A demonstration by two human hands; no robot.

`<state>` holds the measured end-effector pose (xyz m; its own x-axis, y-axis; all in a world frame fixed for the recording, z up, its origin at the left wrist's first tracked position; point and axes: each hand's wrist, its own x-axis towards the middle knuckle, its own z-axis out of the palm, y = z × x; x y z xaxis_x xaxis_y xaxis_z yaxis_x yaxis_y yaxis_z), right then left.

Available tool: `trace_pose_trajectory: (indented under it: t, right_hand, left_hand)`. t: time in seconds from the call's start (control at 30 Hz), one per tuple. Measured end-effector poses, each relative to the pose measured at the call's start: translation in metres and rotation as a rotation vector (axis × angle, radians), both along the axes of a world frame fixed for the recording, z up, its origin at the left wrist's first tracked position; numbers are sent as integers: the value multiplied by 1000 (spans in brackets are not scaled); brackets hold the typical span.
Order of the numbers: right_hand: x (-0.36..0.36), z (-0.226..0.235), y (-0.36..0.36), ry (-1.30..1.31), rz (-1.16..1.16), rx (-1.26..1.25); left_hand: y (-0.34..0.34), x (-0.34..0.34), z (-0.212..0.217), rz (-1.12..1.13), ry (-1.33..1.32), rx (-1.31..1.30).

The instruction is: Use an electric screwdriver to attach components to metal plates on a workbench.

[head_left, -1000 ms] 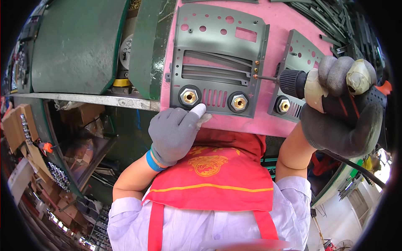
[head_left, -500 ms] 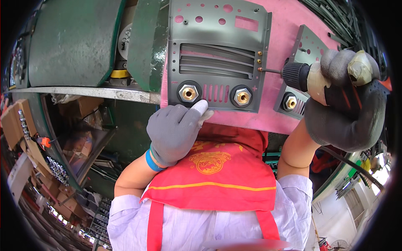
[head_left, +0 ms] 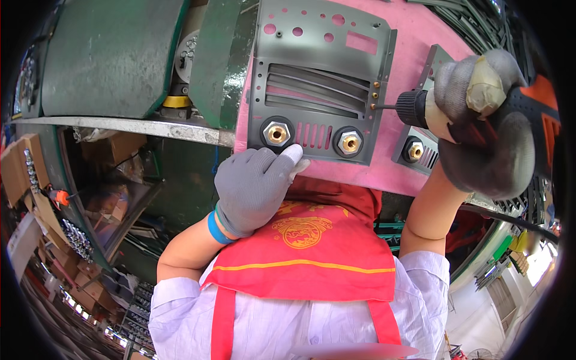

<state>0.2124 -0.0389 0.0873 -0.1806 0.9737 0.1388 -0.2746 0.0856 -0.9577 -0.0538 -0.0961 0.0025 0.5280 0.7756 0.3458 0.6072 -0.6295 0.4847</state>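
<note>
A grey sheet-metal panel [head_left: 324,54] with round holes and long louvre slots lies on a pink surface. Two brass sockets with hex nuts sit along its near edge, a left socket [head_left: 277,134] and a right socket [head_left: 348,142]. My left hand [head_left: 255,183], in a grey glove, pinches that near edge between thumb and forefinger. Wrapped round an orange and black power drill [head_left: 537,111] is my gloved right hand [head_left: 489,132]. The drill lies level, its thin bit [head_left: 386,107] meeting the lowest of several small brass screws [head_left: 373,107] on the panel's right side.
A second grey panel [head_left: 436,57] with a brass socket lies to the right, partly behind the drill. Dark metal strips [head_left: 459,21] are heaped at the far right. Green machinery [head_left: 108,60] and a metal ledge [head_left: 144,129] stand left. A cable [head_left: 510,219] runs below the drill.
The panel and my left hand appear slightly farther right in the picture, while the drill and my right hand appear slightly left. The bit is still at the lowest brass screw.
</note>
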Motion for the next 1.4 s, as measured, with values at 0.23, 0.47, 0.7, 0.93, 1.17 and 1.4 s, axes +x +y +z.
trace_pose_trajectory:
  t: [0.23,0.47,0.7,0.93,1.17,1.4]
  right_hand:
    - [-6,-7,12,41,47,23]
    - [-12,2,6,14,-9,90]
    - [5,31,0,119,-32,238]
    - [-28,38,-19,138,-389,384]
    - [-31,45,-21,173,-413,408]
    - [-35,49,-19,141,-468,392]
  left_hand:
    - [-3,-6,-4,-29,13,15]
    - [10,2,6,-8,47,-42]
    - [41,14,56,34,-375,-780]
    - [64,46,34,-78,-1026,-1701]
    - [70,78,21,-183,-971,-1586]
    - [69,85,29,-163,-1063,-1703]
